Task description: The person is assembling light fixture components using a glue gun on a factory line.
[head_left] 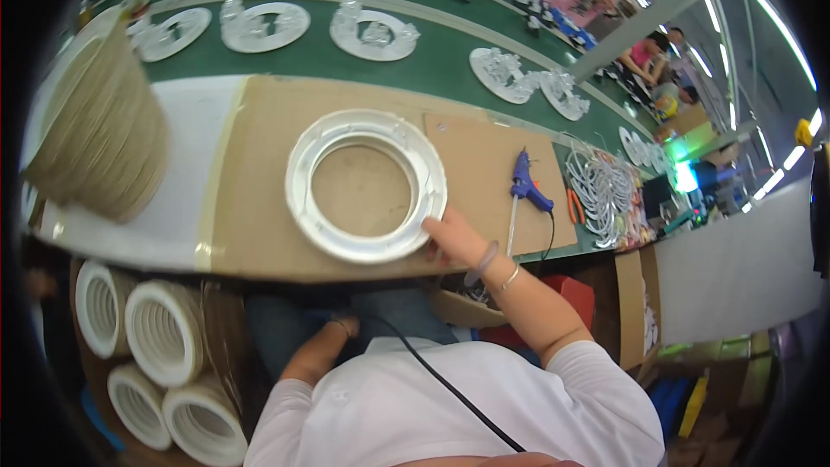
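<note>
"Head view, largest item first: what carries the work?"

"One tabletop [186, 147], with a green surface [441, 47] running behind it that bears white, ring-shaped pieces. Brown cardboard [255, 164] covers the tabletop's middle."

"Left end?"

"Noted: a tall, ribbed tan stack [108, 134], standing tilted on the white section."

"State the position of the white ring [299, 190]."

"It lies on the cardboard, near the centre, with the board visible through its opening."

"Articles to its right?"

"A tangle of grey cables [601, 195] toward the right end. Nearer the ring, a blue glue gun [527, 188] lies on the cardboard, its stick pointing to the near edge."

"Condition of the grip?"

"Right hand [451, 238]: grasping the ring's lower right rim. Left hand [347, 327]: low by the lap, partly hidden; its grip I cannot tell."

"Smallest item?"

"Orange-handled pliers [576, 206], just beside the cables."
</note>
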`<state>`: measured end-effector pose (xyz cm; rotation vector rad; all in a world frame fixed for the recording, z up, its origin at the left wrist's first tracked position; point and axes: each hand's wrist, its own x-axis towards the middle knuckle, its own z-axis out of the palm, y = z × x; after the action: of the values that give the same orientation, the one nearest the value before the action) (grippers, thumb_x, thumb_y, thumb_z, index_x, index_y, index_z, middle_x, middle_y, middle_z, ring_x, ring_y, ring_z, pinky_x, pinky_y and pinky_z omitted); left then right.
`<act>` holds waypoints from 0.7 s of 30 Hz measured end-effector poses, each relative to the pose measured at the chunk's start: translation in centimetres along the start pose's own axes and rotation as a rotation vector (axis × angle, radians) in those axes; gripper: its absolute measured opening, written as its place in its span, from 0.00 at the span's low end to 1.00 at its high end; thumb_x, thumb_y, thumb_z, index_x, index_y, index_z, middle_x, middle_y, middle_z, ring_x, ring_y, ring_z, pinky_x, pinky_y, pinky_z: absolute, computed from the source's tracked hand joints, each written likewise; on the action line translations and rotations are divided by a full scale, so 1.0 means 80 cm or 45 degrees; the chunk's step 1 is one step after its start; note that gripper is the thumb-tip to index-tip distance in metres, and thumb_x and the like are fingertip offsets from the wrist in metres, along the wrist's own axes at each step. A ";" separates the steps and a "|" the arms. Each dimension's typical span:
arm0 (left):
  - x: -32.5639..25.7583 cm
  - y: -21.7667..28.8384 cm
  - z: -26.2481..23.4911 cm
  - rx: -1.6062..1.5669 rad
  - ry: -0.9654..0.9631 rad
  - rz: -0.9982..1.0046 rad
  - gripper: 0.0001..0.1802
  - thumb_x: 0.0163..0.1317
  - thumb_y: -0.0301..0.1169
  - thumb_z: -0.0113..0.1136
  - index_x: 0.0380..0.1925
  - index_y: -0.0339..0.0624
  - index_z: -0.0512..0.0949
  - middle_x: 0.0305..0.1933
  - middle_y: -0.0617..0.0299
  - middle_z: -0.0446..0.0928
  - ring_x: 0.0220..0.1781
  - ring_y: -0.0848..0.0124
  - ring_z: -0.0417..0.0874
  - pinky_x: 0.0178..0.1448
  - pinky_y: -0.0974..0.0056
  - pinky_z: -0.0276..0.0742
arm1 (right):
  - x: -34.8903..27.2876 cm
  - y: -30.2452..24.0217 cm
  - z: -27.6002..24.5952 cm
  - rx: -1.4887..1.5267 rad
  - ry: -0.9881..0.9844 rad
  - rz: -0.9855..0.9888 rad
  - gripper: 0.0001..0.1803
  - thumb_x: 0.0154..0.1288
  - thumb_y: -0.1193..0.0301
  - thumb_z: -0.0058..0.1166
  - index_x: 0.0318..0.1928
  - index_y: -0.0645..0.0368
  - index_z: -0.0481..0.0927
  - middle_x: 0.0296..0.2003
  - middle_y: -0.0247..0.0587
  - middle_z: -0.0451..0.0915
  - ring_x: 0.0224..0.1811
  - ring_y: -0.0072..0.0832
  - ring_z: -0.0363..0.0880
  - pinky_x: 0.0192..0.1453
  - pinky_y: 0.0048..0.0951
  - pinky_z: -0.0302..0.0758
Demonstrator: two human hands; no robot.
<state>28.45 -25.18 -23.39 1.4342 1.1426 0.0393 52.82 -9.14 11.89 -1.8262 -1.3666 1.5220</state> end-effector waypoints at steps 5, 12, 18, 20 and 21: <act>0.020 -0.044 -0.018 -0.161 -0.259 0.104 0.15 0.49 0.36 0.51 0.34 0.43 0.79 0.46 0.53 0.74 0.45 0.60 0.75 0.50 0.59 0.68 | -0.012 -0.006 -0.016 0.080 -0.053 0.141 0.19 0.57 0.67 0.41 0.48 0.61 0.66 0.29 0.37 0.74 0.20 0.19 0.73 0.14 0.18 0.69; 0.060 0.071 -0.077 0.541 -0.314 0.007 0.18 0.49 0.36 0.50 0.40 0.41 0.76 0.52 0.51 0.69 0.54 0.59 0.69 0.57 0.55 0.61 | -0.023 -0.005 -0.016 0.172 -0.037 0.197 0.27 0.55 0.66 0.46 0.54 0.63 0.57 0.29 0.40 0.72 0.19 0.20 0.70 0.12 0.19 0.68; 0.055 0.105 -0.108 1.157 -0.240 -0.107 0.22 0.49 0.35 0.50 0.46 0.40 0.73 0.58 0.50 0.64 0.61 0.59 0.63 0.63 0.52 0.54 | -0.077 0.015 -0.028 -0.210 0.161 -0.268 0.39 0.58 0.65 0.51 0.62 0.61 0.43 0.23 0.38 0.72 0.21 0.21 0.70 0.24 0.19 0.68; -0.019 0.148 -0.100 1.258 -0.277 -0.302 0.21 0.51 0.38 0.49 0.46 0.43 0.74 0.52 0.49 0.70 0.56 0.57 0.69 0.59 0.51 0.60 | -0.126 0.011 -0.053 -0.140 0.189 -0.475 0.37 0.57 0.68 0.52 0.62 0.60 0.47 0.27 0.37 0.72 0.23 0.19 0.69 0.28 0.18 0.67; -0.069 0.213 -0.119 1.085 -0.207 -0.295 0.23 0.48 0.33 0.48 0.46 0.37 0.72 0.55 0.48 0.67 0.57 0.54 0.67 0.60 0.43 0.56 | -0.148 0.013 -0.073 0.026 0.289 -0.596 0.34 0.56 0.71 0.52 0.60 0.63 0.51 0.28 0.37 0.72 0.24 0.19 0.68 0.28 0.19 0.67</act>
<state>29.83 -17.76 -4.59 1.9737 1.2384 -0.7968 59.31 -18.15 19.14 -1.4731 -1.5213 1.0513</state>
